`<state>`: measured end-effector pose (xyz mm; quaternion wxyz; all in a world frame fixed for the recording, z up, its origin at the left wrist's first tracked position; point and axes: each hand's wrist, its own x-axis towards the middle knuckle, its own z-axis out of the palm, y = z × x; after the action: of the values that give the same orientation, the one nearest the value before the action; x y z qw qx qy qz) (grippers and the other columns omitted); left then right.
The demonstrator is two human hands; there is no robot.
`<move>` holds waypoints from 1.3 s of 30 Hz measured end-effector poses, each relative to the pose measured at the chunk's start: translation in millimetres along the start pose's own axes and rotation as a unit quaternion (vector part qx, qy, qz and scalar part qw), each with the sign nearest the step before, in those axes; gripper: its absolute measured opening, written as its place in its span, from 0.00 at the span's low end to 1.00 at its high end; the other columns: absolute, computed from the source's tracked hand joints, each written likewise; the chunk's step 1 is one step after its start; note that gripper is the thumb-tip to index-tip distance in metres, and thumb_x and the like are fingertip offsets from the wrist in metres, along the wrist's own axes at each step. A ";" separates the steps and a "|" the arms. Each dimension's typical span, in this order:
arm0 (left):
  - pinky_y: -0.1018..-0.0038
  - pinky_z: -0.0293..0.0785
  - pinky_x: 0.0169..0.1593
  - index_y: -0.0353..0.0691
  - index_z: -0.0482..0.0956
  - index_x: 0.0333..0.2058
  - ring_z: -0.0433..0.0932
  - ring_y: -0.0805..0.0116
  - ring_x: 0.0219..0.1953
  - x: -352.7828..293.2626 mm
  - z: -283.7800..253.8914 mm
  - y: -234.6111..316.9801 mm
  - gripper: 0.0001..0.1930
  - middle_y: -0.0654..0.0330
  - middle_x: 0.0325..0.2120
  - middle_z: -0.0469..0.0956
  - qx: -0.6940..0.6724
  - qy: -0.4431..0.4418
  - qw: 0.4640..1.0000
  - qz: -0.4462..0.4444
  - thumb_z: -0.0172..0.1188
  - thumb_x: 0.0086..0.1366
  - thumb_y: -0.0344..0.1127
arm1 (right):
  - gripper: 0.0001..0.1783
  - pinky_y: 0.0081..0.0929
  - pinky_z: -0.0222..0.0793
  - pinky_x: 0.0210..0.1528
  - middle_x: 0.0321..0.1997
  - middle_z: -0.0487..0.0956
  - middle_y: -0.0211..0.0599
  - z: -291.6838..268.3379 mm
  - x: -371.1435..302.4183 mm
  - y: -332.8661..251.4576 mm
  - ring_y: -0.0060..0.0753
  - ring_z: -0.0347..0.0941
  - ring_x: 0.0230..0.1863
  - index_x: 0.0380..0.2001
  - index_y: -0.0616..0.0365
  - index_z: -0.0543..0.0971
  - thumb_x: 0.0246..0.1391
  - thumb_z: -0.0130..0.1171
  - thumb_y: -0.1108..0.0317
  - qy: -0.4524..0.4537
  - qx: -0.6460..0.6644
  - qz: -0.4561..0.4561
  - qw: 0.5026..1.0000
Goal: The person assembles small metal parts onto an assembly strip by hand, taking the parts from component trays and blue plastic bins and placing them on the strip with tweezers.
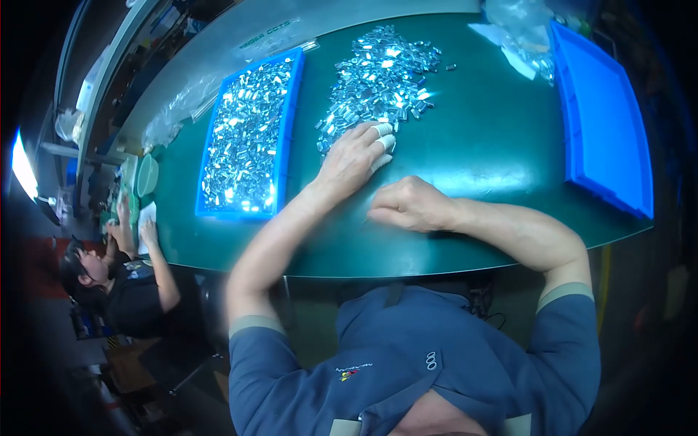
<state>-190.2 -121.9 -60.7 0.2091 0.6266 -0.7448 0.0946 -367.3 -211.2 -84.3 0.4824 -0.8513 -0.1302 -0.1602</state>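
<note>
A pile of small shiny metal pieces (382,73) lies loose on the green tabletop (472,145). My left hand (356,156) rests at the near edge of that pile, with white covers on several fingertips. Its fingers are stretched out and slightly apart, and whatever lies beneath them is hidden. Closer to me and to the right, my right hand (414,206) is closed, its fingers curled inward just above the table. Its palm is turned away, so anything inside it cannot be made out.
Left of the pile stands a blue tray (280,182) full of similar metal pieces. Another blue tray (607,116) is at the right edge. Clear plastic bags (520,33) lie at the back. A co-worker (138,291) sits at far left beside a green bowl (147,174).
</note>
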 end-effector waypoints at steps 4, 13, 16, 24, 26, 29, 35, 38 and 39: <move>0.60 0.75 0.57 0.37 0.82 0.43 0.77 0.53 0.55 -8.6 4.9 -4.2 0.14 0.55 0.48 0.80 -0.024 0.040 0.999 0.004 0.68 0.58 0.33 | 0.09 0.39 0.74 0.34 0.31 0.83 0.45 1.4 7.5 -7.0 0.49 0.80 0.31 0.31 0.61 0.83 0.60 0.64 0.66 0.048 0.001 -0.006 0.999; 0.62 0.76 0.49 0.39 0.83 0.38 0.78 0.56 0.49 -11.4 17.8 3.0 0.09 0.56 0.43 0.80 -0.038 0.112 0.993 0.023 0.66 0.58 0.30 | 0.05 0.33 0.73 0.31 0.27 0.81 0.42 10.5 4.5 -13.9 0.40 0.79 0.28 0.32 0.63 0.83 0.61 0.63 0.73 0.104 -0.040 0.020 0.994; 0.61 0.76 0.45 0.39 0.83 0.39 0.80 0.55 0.43 -18.0 1.0 8.8 0.09 0.56 0.37 0.81 -0.142 0.147 0.977 -0.053 0.66 0.59 0.28 | 0.05 0.33 0.72 0.31 0.27 0.81 0.42 10.1 2.9 -13.8 0.40 0.78 0.27 0.33 0.64 0.83 0.61 0.62 0.72 0.119 -0.033 0.010 0.992; 0.74 0.77 0.51 0.37 0.82 0.50 0.82 0.72 0.47 -62.6 -25.5 29.0 0.10 0.59 0.43 0.85 -0.618 0.148 0.698 -0.330 0.58 0.73 0.30 | 0.08 0.23 0.70 0.27 0.27 0.81 0.36 -0.5 -5.8 -20.1 0.23 0.75 0.24 0.35 0.64 0.83 0.65 0.60 0.71 0.133 0.020 0.132 0.982; 0.73 0.77 0.51 0.38 0.80 0.49 0.83 0.70 0.47 -65.9 -24.1 29.4 0.10 0.55 0.43 0.86 -0.649 0.148 0.655 -0.358 0.60 0.71 0.30 | 0.11 0.17 0.69 0.28 0.28 0.82 0.34 1.3 -10.5 -23.5 0.17 0.73 0.25 0.38 0.64 0.83 0.70 0.56 0.68 0.186 0.060 0.200 0.960; 0.72 0.78 0.52 0.39 0.77 0.48 0.83 0.69 0.48 -59.9 -28.3 36.0 0.09 0.53 0.43 0.86 -0.674 0.144 0.621 -0.373 0.60 0.71 0.30 | 0.12 0.17 0.68 0.27 0.29 0.82 0.33 4.2 -17.7 -19.1 0.17 0.73 0.25 0.39 0.64 0.82 0.70 0.56 0.66 0.237 0.071 0.203 0.947; 0.72 0.80 0.51 0.40 0.75 0.46 0.83 0.68 0.48 -70.8 -14.8 40.3 0.07 0.52 0.45 0.85 -0.691 0.131 0.600 -0.381 0.60 0.71 0.30 | 0.13 0.15 0.64 0.26 0.30 0.80 0.33 6.5 -16.2 -16.1 0.16 0.71 0.25 0.40 0.63 0.81 0.71 0.56 0.63 0.253 0.093 0.187 0.945; 0.72 0.80 0.50 0.40 0.75 0.46 0.83 0.69 0.48 -67.4 -11.3 41.4 0.07 0.52 0.46 0.85 -0.692 0.130 0.601 -0.378 0.60 0.72 0.30 | 0.13 0.15 0.64 0.26 0.30 0.81 0.32 2.5 -19.3 -17.2 0.16 0.71 0.25 0.40 0.63 0.81 0.71 0.56 0.63 0.259 0.090 0.199 0.941; 0.72 0.80 0.50 0.40 0.75 0.46 0.83 0.69 0.48 -67.0 -11.6 41.3 0.07 0.52 0.46 0.85 -0.690 0.127 0.602 -0.381 0.60 0.71 0.30 | 0.13 0.15 0.64 0.26 0.30 0.81 0.32 1.9 -20.1 -16.9 0.16 0.71 0.25 0.40 0.63 0.82 0.71 0.56 0.63 0.266 0.093 0.193 0.940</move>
<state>-219.5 -49.3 -74.2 0.6891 0.5048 -0.2485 -0.4567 -391.7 -202.5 -80.0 0.5980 -0.7380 0.1555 -0.2715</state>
